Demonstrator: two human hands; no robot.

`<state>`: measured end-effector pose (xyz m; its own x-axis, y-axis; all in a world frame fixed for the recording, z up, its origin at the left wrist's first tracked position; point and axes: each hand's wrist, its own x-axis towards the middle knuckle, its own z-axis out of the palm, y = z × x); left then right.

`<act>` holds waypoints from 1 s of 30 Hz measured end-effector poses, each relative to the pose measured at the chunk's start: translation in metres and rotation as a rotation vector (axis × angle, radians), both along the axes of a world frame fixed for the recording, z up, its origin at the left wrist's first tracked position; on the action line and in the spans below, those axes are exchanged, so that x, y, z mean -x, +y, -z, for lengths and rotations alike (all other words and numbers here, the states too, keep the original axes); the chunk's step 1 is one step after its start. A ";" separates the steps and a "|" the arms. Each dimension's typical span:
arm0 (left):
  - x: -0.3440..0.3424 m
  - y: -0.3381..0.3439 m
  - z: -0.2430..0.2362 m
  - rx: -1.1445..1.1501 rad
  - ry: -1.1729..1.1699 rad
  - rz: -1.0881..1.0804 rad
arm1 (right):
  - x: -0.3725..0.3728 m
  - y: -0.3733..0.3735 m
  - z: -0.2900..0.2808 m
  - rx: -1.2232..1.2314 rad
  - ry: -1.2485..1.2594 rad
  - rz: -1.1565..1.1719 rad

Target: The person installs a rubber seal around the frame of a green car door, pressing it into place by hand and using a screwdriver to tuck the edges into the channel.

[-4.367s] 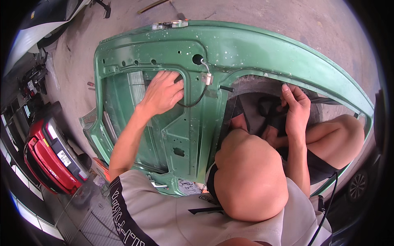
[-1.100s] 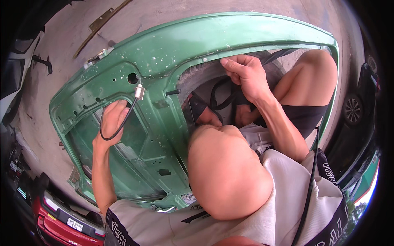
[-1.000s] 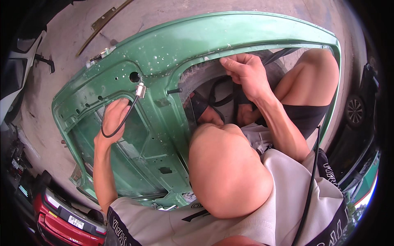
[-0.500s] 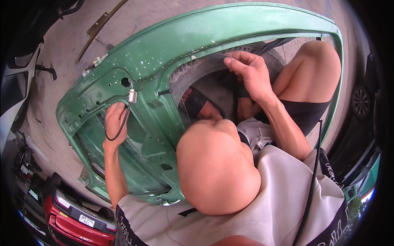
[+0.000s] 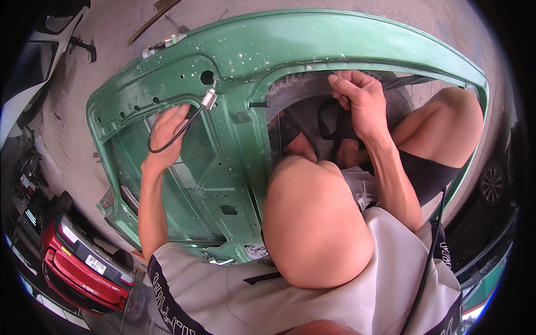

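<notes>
A green vehicle door (image 5: 312,39) lies in front of me, its paint specked with white. My left hand (image 5: 170,134) reaches into the lower opening of its inner panel. Its fingers look stretched out, with the tips partly hidden at the opening's upper edge. A black cable with a pale end fitting (image 5: 209,99) loops across this hand. My right hand (image 5: 360,97) pinches at the upper edge of the window frame, closed on a black rubber strip (image 5: 410,81). This strip runs along the frame to the right; a black loop (image 5: 329,123) hangs below the hand.
A tyre (image 5: 298,86) shows through the window opening, beside my legs. A black pin (image 5: 259,104) sticks out of the door. A red car (image 5: 84,271) stands at the lower left, a dark car (image 5: 488,195) at the right. A long thin strip (image 5: 153,21) lies on the floor beyond.
The view has shifted, so the door sits lower and further right. My right hand stays at the frame, its fingers more curled together. My left hand remains in the panel opening.
</notes>
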<state>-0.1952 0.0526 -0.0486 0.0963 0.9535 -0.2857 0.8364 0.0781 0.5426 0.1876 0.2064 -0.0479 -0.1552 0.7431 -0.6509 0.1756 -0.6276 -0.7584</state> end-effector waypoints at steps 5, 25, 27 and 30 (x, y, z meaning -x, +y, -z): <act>-0.012 -0.006 0.009 -0.109 -0.036 -0.115 | -0.007 0.001 0.000 -0.009 -0.037 -0.089; -0.086 0.023 0.038 -0.590 -0.355 -1.039 | -0.009 -0.011 0.013 -0.045 -0.054 -0.137; -0.086 0.025 0.036 -0.566 -0.292 -1.062 | -0.012 -0.009 0.014 -0.065 -0.062 -0.130; -0.083 0.018 0.043 -0.584 -0.280 -1.075 | -0.018 -0.007 0.009 -0.071 -0.178 -0.160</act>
